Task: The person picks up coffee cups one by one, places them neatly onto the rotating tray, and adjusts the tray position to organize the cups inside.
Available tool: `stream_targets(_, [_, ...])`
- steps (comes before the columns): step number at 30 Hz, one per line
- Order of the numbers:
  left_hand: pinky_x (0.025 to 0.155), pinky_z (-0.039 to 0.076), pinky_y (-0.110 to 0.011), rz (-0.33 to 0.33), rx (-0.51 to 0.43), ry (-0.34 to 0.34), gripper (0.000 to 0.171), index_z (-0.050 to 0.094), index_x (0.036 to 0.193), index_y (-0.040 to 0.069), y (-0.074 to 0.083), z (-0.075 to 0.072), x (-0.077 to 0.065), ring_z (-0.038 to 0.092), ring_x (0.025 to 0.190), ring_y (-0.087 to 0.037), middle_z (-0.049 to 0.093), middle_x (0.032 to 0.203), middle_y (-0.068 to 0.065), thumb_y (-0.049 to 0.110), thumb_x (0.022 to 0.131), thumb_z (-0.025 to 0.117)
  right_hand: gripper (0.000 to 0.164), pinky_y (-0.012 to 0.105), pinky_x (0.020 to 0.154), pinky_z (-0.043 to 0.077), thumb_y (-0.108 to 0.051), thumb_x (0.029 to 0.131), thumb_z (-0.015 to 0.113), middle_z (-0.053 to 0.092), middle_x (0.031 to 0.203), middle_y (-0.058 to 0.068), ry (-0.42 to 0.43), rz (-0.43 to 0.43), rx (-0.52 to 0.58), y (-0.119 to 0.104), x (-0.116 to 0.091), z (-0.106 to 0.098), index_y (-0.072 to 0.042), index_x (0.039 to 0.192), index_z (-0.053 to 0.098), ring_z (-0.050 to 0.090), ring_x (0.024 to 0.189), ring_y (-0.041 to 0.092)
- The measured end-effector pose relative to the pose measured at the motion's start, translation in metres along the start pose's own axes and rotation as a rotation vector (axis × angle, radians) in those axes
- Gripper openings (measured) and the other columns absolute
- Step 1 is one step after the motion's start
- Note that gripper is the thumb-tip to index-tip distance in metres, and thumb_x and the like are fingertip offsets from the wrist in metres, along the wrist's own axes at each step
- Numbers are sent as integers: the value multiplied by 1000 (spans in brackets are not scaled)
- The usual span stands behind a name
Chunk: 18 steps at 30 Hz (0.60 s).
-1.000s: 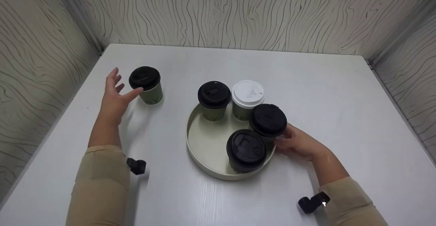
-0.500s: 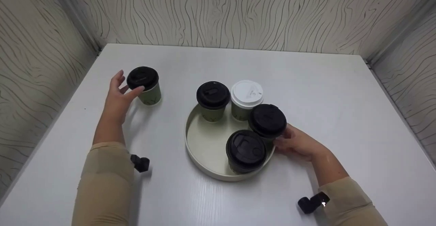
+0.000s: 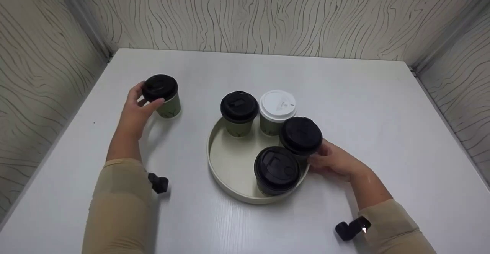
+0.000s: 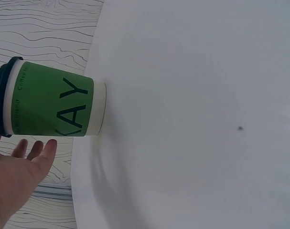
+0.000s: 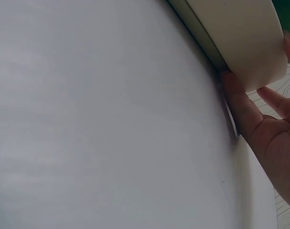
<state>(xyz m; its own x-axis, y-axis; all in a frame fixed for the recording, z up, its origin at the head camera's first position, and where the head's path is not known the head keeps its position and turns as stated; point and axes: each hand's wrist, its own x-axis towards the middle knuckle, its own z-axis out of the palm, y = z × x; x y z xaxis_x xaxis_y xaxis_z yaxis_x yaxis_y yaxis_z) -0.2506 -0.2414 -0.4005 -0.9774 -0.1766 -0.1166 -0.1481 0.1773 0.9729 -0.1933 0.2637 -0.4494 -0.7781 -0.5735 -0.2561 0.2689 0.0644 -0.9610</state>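
My left hand [image 3: 136, 110] is at the far-left paper coffee cup [image 3: 168, 106], green with a black lid, upright on the table. The thumb is in front of the cup and the other fingers reach behind its left side. In the left wrist view, fingertips [image 4: 50, 147] sit just beside the green wall, with a slim gap. My right hand [image 3: 338, 160] grips the right side of a round cream tray [image 3: 224, 179]. In the right wrist view, a finger [image 5: 238, 98] lies low at the tray's bottom edge and others touch its wall [image 5: 250, 43].
In the tray stand several green paper cups: a black-lidded one [image 3: 240, 110] at back left, a white-lidded one [image 3: 278, 108] beside it, and black-lidded ones at right [image 3: 301, 136] and front [image 3: 277, 170]. Patterned panels [image 3: 245, 17] enclose the white table [image 3: 344, 89].
My left hand has moved slightly right and closer around the lone cup, its fingers going behind the lid. The right hand and tray have stayed almost still.
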Motion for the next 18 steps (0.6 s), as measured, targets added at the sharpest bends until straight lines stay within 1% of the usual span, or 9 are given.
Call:
stream_targets(6, [106,28,-42,-20,12,-23,90,17,145,25,1,4,5,18,137,-27,13,152,-7,33,76,74,80,41,93,42,3,81,60,31,137,11,1,-3,8,0,0,1,-10,145,14,41,116,19])
stream_targets(12, [107,26,-39,-27,-23,-41,93,17,142,24,0,12,8,19,137,-25,16,150,-8,31,72,77,79,39,91,44,2,82,60,38,131,9,17,9,7,-1,-1,1,-9,145,14,45,110,17])
stream_targets(18, [106,27,-39,-30,18,-34,96,14,141,25,-2,19,9,22,136,-25,18,149,-10,33,70,79,77,37,89,44,3,82,59,39,128,8,14,16,13,1,-1,0,-10,144,16,45,107,17])
